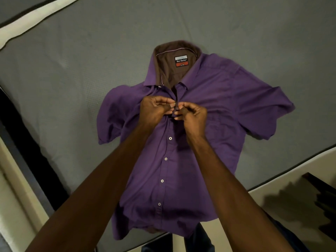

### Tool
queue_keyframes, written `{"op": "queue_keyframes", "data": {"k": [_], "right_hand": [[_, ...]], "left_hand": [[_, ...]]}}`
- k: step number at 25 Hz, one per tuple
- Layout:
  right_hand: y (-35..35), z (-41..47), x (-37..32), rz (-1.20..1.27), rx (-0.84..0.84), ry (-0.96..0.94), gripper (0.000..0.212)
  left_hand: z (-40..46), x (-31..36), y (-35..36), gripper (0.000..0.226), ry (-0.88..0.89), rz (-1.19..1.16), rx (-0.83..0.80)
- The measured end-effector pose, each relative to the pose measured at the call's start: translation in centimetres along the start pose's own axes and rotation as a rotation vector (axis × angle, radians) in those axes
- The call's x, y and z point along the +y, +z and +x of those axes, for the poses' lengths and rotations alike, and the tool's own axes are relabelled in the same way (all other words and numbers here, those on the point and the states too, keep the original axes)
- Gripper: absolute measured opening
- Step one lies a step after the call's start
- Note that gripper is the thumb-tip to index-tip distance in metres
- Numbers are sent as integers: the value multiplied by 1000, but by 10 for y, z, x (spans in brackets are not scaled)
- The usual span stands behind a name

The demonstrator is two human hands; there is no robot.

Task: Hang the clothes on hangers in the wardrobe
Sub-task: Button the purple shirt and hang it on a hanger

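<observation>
Purple short-sleeved shirt (190,142) spread front-up on grey mattress (72,79), collar toward the far side, hem hanging just over the near edge; sleeves splayed out to either side, cloth bunched across the chest. Brown collar lining (169,70) turned open, showing label (181,61) with white, dark and red bands. Left hand (154,110) and right hand (192,115) meeting at the front placket just below the collar, fingers curled, thumb and fingertips of each pinching an edge of the placket; whether a button sits between them, cannot tell, hidden by the fingers. Four white buttons (170,138) visible down the placket below the hands, apparently fastened. Both bare forearms reaching in from the near edge, crossing over the lower shirt. Pale strip of mattress border (27,22) at upper left; pale floor (272,197) at lower right, bearing dark shadow.
</observation>
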State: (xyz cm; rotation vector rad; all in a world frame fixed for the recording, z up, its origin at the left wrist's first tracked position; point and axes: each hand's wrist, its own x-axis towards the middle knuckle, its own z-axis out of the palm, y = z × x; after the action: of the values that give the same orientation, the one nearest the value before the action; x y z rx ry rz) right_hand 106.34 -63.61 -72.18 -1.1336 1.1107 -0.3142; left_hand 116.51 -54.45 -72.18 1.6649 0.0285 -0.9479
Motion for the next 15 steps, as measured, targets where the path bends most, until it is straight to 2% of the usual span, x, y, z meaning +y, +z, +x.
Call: {"op": "queue_keyframes", "data": {"k": [3,8,15], "right_hand": [[-4,0,0,7,15,5,5],[-6,1,-3,-17,23,7,5],[-11,0,-6,22,-19,100,12]], "left_hand": [[-2,-3,2,18,-1,45,9],[-2,-5,5,12,-4,56,4],[2,-6,3,25,-9,46,-23]]}}
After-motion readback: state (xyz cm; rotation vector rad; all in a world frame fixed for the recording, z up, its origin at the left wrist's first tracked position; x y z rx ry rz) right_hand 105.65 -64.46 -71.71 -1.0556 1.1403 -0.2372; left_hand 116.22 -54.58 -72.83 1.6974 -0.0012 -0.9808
